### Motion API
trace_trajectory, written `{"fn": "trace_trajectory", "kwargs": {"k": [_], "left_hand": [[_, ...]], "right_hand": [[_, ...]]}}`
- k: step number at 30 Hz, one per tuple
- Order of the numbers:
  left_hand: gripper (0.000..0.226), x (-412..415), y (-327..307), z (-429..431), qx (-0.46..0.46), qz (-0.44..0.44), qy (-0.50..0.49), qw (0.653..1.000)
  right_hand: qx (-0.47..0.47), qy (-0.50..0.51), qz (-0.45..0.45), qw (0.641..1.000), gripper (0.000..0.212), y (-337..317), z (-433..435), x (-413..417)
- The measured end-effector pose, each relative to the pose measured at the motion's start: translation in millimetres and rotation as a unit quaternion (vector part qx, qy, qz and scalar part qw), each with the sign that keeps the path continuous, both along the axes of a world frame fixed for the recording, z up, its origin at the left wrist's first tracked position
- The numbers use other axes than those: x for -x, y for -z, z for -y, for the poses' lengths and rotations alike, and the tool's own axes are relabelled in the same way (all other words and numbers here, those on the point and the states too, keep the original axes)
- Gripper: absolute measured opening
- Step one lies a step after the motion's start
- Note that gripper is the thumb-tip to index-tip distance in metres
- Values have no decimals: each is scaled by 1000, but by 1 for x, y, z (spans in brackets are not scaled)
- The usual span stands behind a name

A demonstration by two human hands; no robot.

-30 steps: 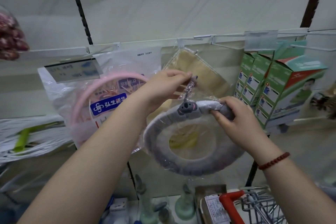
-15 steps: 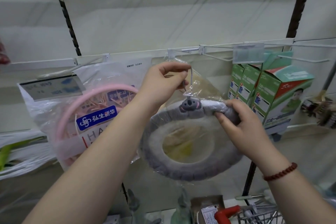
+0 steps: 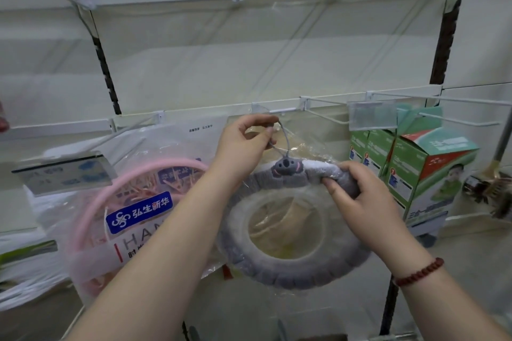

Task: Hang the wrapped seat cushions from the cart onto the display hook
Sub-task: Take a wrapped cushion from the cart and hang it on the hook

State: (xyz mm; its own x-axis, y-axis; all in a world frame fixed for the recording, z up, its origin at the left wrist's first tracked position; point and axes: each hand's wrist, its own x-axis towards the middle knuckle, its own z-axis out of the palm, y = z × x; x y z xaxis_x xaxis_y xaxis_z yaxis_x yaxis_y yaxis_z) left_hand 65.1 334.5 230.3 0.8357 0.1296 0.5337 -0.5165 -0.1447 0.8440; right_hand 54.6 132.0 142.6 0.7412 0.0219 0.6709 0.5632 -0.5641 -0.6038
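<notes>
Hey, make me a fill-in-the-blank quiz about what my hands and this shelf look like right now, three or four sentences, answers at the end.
1. The seat cushion in clear wrap is ring-shaped and ____ in colour.
2. The left hand pinches the cushion's thin hanging ____ just below the display hook.
3. The right hand grips the cushion's top edge; its wrist wears a dark red beaded ____.
4. The bagged hoop hanging left of the cushion is ____.

Answers: grey; loop; bracelet; pink
</notes>
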Motion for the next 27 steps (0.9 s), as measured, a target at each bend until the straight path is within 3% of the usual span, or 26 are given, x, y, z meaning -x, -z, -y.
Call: {"fn": "trace_trajectory", "kwargs": {"k": [6,13,20,27], "left_hand": [[21,-27,0,-6,-35,-7,-41,999],[26,-65,-8,-12,-228,48,-168,958],[26,-89,-11,-22,-243,44,-195,949],[20,-106,-4,-33,-197,-22,-176,964]], "right_hand": [[-14,10,-49,999,11,-4,-10,-33],[-39,11,-130,991,14,-8,-25,-70],[-35,-29,-172,984,21,-24,-40,-98],[-14,7,-213,977,21,-7,-36,-127]]}}
